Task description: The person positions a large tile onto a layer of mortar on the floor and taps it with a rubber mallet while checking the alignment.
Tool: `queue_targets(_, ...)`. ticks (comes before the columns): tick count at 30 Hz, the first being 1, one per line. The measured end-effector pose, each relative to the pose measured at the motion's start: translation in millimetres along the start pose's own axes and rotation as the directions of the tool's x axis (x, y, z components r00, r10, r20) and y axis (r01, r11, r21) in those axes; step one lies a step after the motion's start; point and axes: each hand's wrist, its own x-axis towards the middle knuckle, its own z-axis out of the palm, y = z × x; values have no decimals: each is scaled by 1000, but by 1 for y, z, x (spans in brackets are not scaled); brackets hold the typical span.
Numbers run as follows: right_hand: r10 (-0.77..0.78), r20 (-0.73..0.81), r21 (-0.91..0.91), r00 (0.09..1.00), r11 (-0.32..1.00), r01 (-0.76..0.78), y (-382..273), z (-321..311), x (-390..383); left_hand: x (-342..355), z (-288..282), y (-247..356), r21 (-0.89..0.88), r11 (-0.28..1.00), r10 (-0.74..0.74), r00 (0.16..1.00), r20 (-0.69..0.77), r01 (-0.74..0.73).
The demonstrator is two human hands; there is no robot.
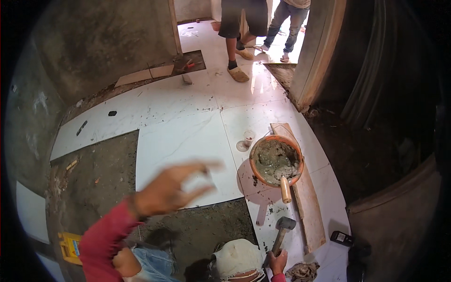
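Holding mallet [285, 224], right hand [277, 262]; orange bucket [252, 162] contains grey mortar [272, 156], wooden-handled tool [285, 189].

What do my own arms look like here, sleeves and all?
A deep red sleeve reaches your left wrist; on the right, only a similar red cuff shows. Your left grip, though blurred, and right grip both look gloveless.

mallet [283, 229] | blocky dark-grey head, wooden handle | held by handle, slanting, head foremost | over white tile [267, 233]
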Motion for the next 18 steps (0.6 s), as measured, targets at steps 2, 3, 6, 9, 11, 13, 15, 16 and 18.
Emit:
queue_targets(2, -12, -24, -83, 1000, 996, 10, -4, -10, 5, -13, -54, 40, 382, 923, 222, 884, -411, -54)
queue_targets(3, 103, -54, 85, 993, 992, -98, -12, -20, 7, -30, -68, 42, 519, 853, 393, 724, -568, -56)
queue_targets(6, 198, 121, 457, 973, 859, -232, -11, 11, 13, -87, -93, 82, 769, 639, 696, 421, -582, 7)
queue_targets(9, 275, 450, 646, 849, 556, -523, -87, -8, -4, -144, -73, 75, 807, 588, 727, 401, -557, 55)
queue_targets(11, 66, 279, 544, 958, 811, -214, -81, -8, 10, -170, -52, 53, 764, 642, 682, 404, -610, 71)
queue_targets(13, -196, 97, 372, 976, 916, 148, 46, 86, 76, -190, -36, 31, 677, 731, 610, 368, -702, 79)
queue_targets(15, -124, 508, 665, 853, 686, -296, -118, 41, 28, -214, -42, 28, 660, 737, 522, 499, -692, 145)
queue_targets(16, -205, 568, 696, 797, 637, -332, -125, 37, 53, -215, -32, 20, 606, 782, 470, 496, -730, 150)
queue_targets(18, -365, 691, 698, 624, 560, -446, -145, 44, 95, -223, -15, -4, 464, 869, 317, 526, -789, 173)
